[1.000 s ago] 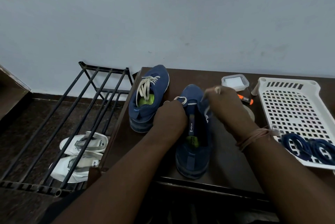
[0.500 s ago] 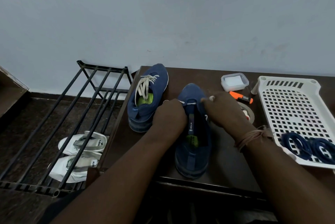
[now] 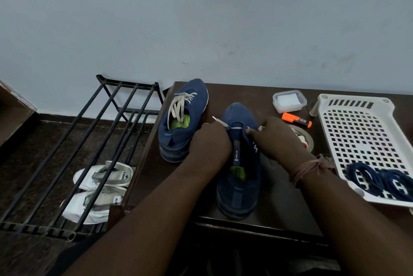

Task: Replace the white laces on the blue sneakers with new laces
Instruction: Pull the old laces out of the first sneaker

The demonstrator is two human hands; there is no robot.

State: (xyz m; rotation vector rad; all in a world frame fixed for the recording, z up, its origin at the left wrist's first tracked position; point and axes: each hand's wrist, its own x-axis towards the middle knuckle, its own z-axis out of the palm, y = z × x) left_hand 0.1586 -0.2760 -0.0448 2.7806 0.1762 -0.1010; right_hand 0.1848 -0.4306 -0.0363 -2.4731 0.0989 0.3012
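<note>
Near: both hands on the near sneaker [image 3: 239, 170], heel toward the person, at the table's [image 3: 281, 204] front edge. Left hand [image 3: 210, 148] pinched on one end of the white lace [image 3: 220, 122]; its tip sticks up just past the fingers. Right hand [image 3: 279, 141] closed on the other end at the shoe's right side. Only one short run of lace crosses between the two hands, at the toe-end eyelets; below the fingers the tongue lies bare.

Handling, as judged: lace light, limp, flat, likely to snag at eyelets, so grip near the stiff tip and draw straight. Shoe soft-sided, light enough to slide; needs steadying.

Right of the right hand: white tray [image 3: 357, 132], dark blue laces [image 3: 380, 179] coiled in its near corner. Beyond the fingers: orange marker [image 3: 296, 120], clear box [image 3: 288, 101].

Left of the left hand, farther: second sneaker [image 3: 181, 119], fully laced in white.

Table dark, smooth. Left: black rack [image 3: 89, 141] over white sandals [image 3: 105, 177]. Far: pale wall.
</note>
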